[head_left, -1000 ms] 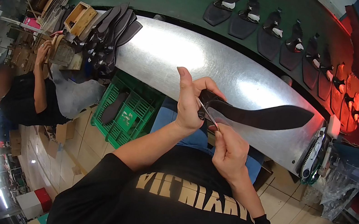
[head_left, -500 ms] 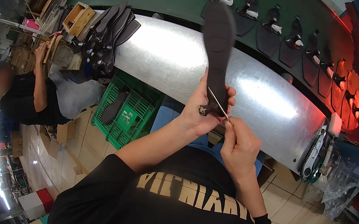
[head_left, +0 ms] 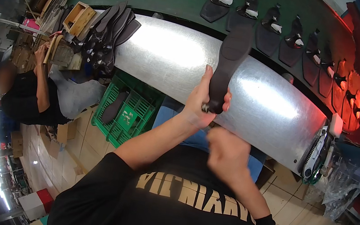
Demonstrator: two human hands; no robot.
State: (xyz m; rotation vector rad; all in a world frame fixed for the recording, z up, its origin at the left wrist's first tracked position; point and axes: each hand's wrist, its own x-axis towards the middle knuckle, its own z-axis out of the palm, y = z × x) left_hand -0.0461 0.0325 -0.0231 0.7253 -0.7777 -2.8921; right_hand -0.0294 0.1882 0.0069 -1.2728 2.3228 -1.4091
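Holding 1 dark sole (head_left: 227, 68), green crate (head_left: 141, 111) beside left hand (head_left: 200, 101).

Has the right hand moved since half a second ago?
Yes. The right hand has dropped away from the black sole held upright in the left hand, now lower against the metal table edge, closer to the body.

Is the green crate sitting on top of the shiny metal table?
No, the green crate stands on the tiled floor below the metal table.
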